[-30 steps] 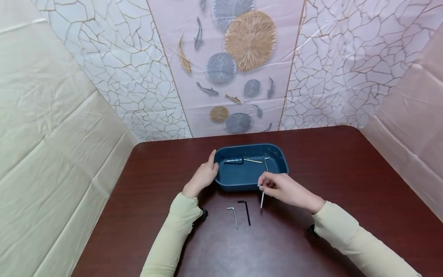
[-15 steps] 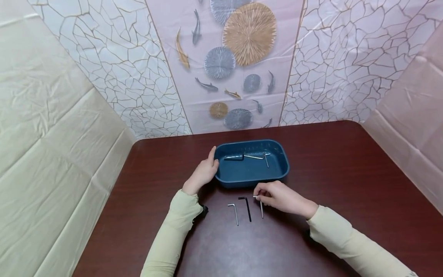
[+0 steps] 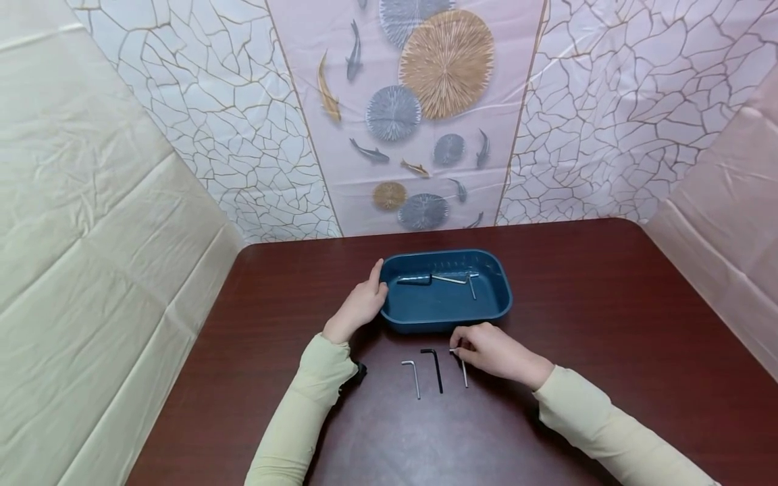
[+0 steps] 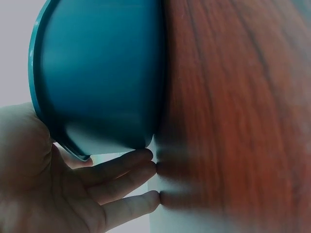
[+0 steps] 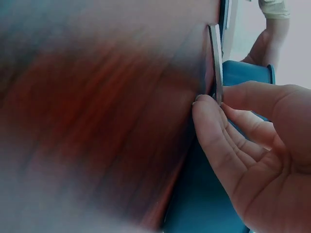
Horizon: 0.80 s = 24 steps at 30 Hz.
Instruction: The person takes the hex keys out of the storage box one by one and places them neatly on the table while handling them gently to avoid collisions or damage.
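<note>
My right hand [image 3: 497, 352] pinches a silver hex key [image 3: 465, 375] by its bent end, low over the table in front of the tray. In the right wrist view, thumb and fingertips grip the hex key [image 5: 216, 63] at the table surface. To its left lie a black hex key [image 3: 439, 372] and a smaller silver hex key [image 3: 417, 381], long arms toward me. My left hand [image 3: 357, 307] rests against the left side of the blue tray [image 3: 431, 309]. In the left wrist view, its fairly straight fingers [image 4: 124, 187] touch the table beside the tray wall.
Inside the tray, toward the back, lie a black L-shaped piece [image 3: 415, 279] and silver hex keys [image 3: 451, 279]. The dark red wooden table [image 3: 292, 304] is bounded by patterned cloth at the back and plain cloth at the sides.
My right hand has brought the silver hex key from the tray's front edge toward me and down beside the black one. The left hand stays at the tray.
</note>
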{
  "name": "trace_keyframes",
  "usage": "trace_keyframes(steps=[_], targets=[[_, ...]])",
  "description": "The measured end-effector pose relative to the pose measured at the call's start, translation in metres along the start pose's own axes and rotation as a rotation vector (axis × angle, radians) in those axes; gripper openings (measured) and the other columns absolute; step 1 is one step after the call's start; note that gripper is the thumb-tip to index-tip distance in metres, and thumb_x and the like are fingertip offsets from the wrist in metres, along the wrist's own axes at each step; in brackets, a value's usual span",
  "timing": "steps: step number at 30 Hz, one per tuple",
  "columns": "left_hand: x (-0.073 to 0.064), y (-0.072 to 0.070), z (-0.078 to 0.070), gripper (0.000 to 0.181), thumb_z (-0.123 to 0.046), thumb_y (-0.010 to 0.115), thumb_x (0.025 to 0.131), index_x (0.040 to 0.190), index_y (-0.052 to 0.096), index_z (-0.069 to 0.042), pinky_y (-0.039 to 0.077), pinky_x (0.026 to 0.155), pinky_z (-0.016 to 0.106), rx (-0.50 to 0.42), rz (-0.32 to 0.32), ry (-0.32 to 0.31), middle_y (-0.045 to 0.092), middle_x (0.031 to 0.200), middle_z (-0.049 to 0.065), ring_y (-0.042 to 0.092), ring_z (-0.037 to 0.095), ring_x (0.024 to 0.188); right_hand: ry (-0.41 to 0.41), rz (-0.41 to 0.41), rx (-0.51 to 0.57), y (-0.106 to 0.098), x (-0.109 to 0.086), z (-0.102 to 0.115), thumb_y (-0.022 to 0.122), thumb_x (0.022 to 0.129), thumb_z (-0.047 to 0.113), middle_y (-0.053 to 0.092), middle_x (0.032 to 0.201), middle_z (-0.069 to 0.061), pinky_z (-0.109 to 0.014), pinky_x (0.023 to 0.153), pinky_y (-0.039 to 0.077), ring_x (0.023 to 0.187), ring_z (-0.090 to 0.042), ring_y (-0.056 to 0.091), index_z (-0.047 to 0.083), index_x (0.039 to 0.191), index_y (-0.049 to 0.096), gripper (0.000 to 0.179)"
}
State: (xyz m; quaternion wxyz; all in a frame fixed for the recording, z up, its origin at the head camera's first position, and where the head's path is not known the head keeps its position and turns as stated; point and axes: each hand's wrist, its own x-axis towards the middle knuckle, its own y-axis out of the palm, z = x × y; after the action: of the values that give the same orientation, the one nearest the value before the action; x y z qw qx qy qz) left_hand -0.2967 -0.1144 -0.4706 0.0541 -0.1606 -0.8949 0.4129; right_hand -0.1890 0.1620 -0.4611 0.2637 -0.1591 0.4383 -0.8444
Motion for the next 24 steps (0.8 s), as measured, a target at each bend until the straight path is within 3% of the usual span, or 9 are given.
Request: trace_keyframes(steps=[24], targets=[[0.0005,-0.0001,-0.0025,0.062,-0.022,0.037,0.109,0.164,0.008,-0.014,0.039,0.055,0.032,-0.002,0.001,-0.025,0.047,0.064,0.004,0.044,0.019,0.052,-0.013,0.025,-0.011,0.0017,0.0016,-0.0025,0.066,0.093,0.004,0.056,0.072,0.010,-0.023,0.059,0.045,0.061,0.000,0.048,0.011,0.092,0.065,0.007]])
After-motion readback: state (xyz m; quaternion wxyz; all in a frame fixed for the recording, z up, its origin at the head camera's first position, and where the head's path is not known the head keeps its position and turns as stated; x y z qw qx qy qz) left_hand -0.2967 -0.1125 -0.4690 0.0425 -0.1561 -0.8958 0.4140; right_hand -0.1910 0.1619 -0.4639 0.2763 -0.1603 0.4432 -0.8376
